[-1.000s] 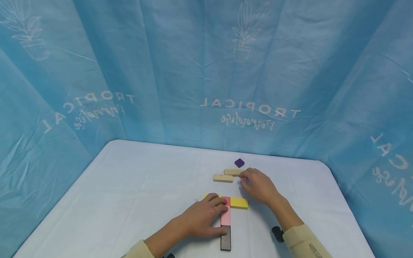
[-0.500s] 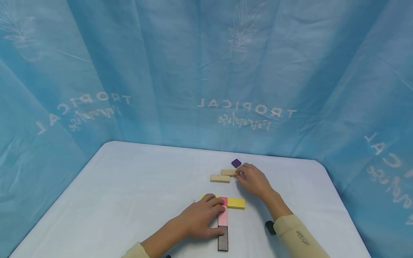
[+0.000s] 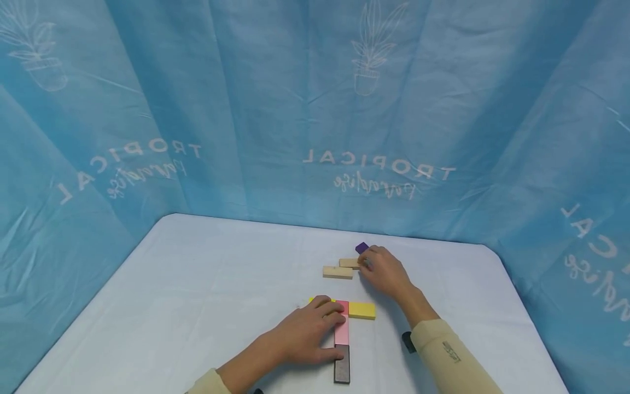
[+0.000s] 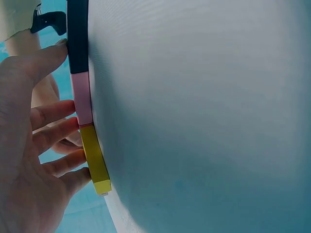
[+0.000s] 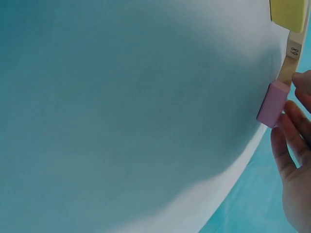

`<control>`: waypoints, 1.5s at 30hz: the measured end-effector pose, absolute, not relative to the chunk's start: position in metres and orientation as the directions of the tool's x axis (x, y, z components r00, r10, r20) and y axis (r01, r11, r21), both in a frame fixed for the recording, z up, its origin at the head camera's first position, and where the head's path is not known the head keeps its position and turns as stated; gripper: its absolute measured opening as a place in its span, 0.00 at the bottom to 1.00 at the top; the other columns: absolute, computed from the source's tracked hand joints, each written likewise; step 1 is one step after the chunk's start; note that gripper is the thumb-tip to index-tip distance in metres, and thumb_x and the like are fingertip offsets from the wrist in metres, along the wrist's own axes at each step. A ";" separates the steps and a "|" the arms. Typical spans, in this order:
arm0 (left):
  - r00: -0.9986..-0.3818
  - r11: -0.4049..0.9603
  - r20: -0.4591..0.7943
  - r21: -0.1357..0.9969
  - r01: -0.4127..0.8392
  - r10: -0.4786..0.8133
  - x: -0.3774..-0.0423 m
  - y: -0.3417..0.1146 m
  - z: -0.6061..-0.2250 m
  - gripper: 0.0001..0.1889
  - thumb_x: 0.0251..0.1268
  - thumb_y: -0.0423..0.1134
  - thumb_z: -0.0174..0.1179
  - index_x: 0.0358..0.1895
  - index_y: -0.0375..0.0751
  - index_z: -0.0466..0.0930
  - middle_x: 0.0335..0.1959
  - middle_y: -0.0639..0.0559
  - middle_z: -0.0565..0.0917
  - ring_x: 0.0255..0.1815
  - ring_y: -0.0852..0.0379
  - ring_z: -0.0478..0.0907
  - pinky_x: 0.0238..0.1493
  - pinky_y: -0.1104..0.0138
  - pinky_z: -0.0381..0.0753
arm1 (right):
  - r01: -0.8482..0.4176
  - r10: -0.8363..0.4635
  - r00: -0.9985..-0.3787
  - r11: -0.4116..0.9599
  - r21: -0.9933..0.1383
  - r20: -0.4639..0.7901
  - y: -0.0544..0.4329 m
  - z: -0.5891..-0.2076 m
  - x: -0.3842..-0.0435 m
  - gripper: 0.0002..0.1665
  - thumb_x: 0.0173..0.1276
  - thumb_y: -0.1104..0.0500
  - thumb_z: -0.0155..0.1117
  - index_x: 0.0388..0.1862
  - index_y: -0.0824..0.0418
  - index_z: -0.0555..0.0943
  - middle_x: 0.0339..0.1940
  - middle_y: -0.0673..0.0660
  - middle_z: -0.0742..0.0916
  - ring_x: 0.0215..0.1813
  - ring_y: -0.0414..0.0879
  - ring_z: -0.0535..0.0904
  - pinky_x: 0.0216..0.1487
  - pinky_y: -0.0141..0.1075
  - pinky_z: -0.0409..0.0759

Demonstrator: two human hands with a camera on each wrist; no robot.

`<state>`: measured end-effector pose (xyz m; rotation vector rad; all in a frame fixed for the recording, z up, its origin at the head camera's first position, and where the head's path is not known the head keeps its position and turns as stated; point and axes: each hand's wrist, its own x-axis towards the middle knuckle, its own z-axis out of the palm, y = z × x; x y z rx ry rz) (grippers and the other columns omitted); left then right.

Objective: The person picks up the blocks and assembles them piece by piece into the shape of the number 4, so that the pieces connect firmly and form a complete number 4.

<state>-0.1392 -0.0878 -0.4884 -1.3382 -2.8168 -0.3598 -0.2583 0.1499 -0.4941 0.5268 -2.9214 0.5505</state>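
Observation:
My left hand (image 3: 309,332) rests on a row of blocks, fingers spread over the pink block (image 3: 342,334) and red block (image 3: 344,307), thumb on the dark grey block (image 3: 342,369). One yellow block (image 3: 362,311) extends right; another yellow block (image 4: 96,158), partly covered, touches its fingertips in the left wrist view. Further back, my right hand (image 3: 386,272) pinches a pinkish-purple block (image 5: 273,104), which the hand hides in the head view. That block sits at the end of two plain wooden blocks, the nearer wooden block (image 3: 337,272) offset left from the farther wooden block (image 3: 348,263).
A small dark purple block (image 3: 361,248) lies just beyond the right fingers. The white table (image 3: 221,290) ends at a blue curtain (image 3: 266,137) behind and at both sides. A black wrist camera (image 3: 408,342) hangs below the right cuff.
My right hand has shifted slightly left and farther back, now partly covering the dark purple block and the end of the farther wooden block. The left hand stays on its blocks.

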 end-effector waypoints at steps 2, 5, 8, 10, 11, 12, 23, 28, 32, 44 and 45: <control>-0.634 0.607 0.102 0.209 0.767 0.766 -0.139 -0.088 -0.489 0.31 0.60 0.69 0.52 0.58 0.53 0.75 0.63 0.59 0.69 0.64 0.58 0.60 0.43 0.60 0.79 | -0.350 -0.310 -0.936 0.877 -0.329 0.169 0.149 -0.495 -0.260 0.06 0.62 0.56 0.68 0.39 0.52 0.85 0.41 0.50 0.82 0.49 0.47 0.76 0.52 0.45 0.76; -0.635 0.607 0.102 0.213 0.766 0.766 -0.139 -0.087 -0.489 0.30 0.60 0.68 0.53 0.58 0.52 0.75 0.63 0.59 0.69 0.64 0.58 0.60 0.43 0.61 0.79 | -0.335 -0.301 -0.941 0.883 -0.329 0.151 0.147 -0.496 -0.261 0.07 0.62 0.56 0.69 0.39 0.53 0.85 0.43 0.51 0.83 0.50 0.47 0.76 0.53 0.46 0.76; -0.639 0.612 0.099 0.211 0.763 0.763 -0.139 -0.088 -0.488 0.30 0.60 0.68 0.53 0.58 0.52 0.75 0.63 0.59 0.69 0.64 0.58 0.60 0.44 0.61 0.79 | -0.325 -0.295 -0.945 0.884 -0.336 0.139 0.145 -0.495 -0.261 0.09 0.61 0.56 0.70 0.41 0.53 0.85 0.41 0.50 0.83 0.49 0.46 0.75 0.53 0.45 0.76; -0.641 0.614 0.092 0.212 0.760 0.762 -0.140 -0.088 -0.488 0.31 0.60 0.68 0.53 0.58 0.52 0.75 0.63 0.59 0.69 0.64 0.57 0.60 0.44 0.60 0.79 | -0.323 -0.294 -0.946 0.885 -0.336 0.135 0.143 -0.495 -0.261 0.10 0.61 0.56 0.70 0.41 0.53 0.85 0.39 0.49 0.83 0.47 0.45 0.75 0.52 0.43 0.76; -0.641 0.614 0.090 0.213 0.760 0.762 -0.140 -0.088 -0.488 0.31 0.60 0.69 0.52 0.58 0.53 0.75 0.63 0.59 0.69 0.64 0.57 0.60 0.45 0.60 0.79 | -0.323 -0.295 -0.946 0.884 -0.337 0.134 0.143 -0.496 -0.262 0.10 0.61 0.56 0.70 0.41 0.53 0.85 0.37 0.49 0.82 0.45 0.45 0.75 0.51 0.43 0.76; -0.642 0.615 0.085 0.215 0.759 0.762 -0.140 -0.088 -0.489 0.31 0.60 0.69 0.52 0.58 0.53 0.75 0.63 0.59 0.69 0.64 0.57 0.60 0.45 0.60 0.79 | -0.325 -0.296 -0.946 0.883 -0.338 0.134 0.142 -0.496 -0.262 0.10 0.61 0.56 0.70 0.41 0.54 0.85 0.36 0.48 0.82 0.45 0.44 0.75 0.50 0.43 0.76; -0.651 0.628 0.048 0.222 0.746 0.757 -0.139 -0.088 -0.489 0.32 0.60 0.70 0.50 0.59 0.54 0.74 0.64 0.61 0.68 0.64 0.58 0.60 0.48 0.59 0.78 | -0.317 -0.284 -0.948 0.883 -0.346 0.145 0.139 -0.500 -0.260 0.08 0.62 0.56 0.70 0.40 0.53 0.84 0.35 0.48 0.82 0.41 0.43 0.74 0.48 0.41 0.77; -0.646 0.622 0.058 0.218 0.752 0.761 -0.140 -0.088 -0.489 0.32 0.60 0.71 0.49 0.59 0.55 0.74 0.64 0.61 0.68 0.64 0.58 0.60 0.48 0.60 0.78 | -0.295 -0.243 -0.953 0.881 -0.369 0.181 0.142 -0.500 -0.257 0.10 0.62 0.55 0.70 0.41 0.54 0.84 0.38 0.50 0.83 0.45 0.45 0.76 0.51 0.43 0.76; -0.644 0.620 0.057 0.216 0.754 0.763 -0.140 -0.088 -0.489 0.32 0.60 0.71 0.49 0.59 0.55 0.74 0.64 0.61 0.68 0.64 0.58 0.60 0.49 0.60 0.78 | -0.293 -0.220 -0.950 0.872 -0.393 0.221 0.147 -0.500 -0.256 0.09 0.62 0.55 0.70 0.41 0.54 0.84 0.38 0.50 0.83 0.45 0.46 0.76 0.50 0.44 0.77; -0.639 0.614 0.058 0.223 0.757 0.767 -0.140 -0.089 -0.488 0.32 0.61 0.70 0.49 0.59 0.54 0.74 0.64 0.60 0.68 0.64 0.58 0.60 0.49 0.61 0.77 | -0.330 -0.226 -0.935 0.841 -0.429 0.275 0.151 -0.496 -0.248 0.07 0.62 0.55 0.69 0.38 0.54 0.84 0.35 0.48 0.81 0.39 0.43 0.74 0.41 0.40 0.77; -0.641 0.617 0.053 0.223 0.755 0.766 -0.140 -0.088 -0.487 0.32 0.61 0.70 0.49 0.60 0.54 0.74 0.64 0.60 0.68 0.64 0.58 0.60 0.49 0.60 0.77 | -0.326 -0.223 -0.937 0.840 -0.434 0.270 0.150 -0.494 -0.247 0.07 0.62 0.55 0.69 0.38 0.54 0.84 0.35 0.49 0.81 0.39 0.43 0.74 0.41 0.41 0.77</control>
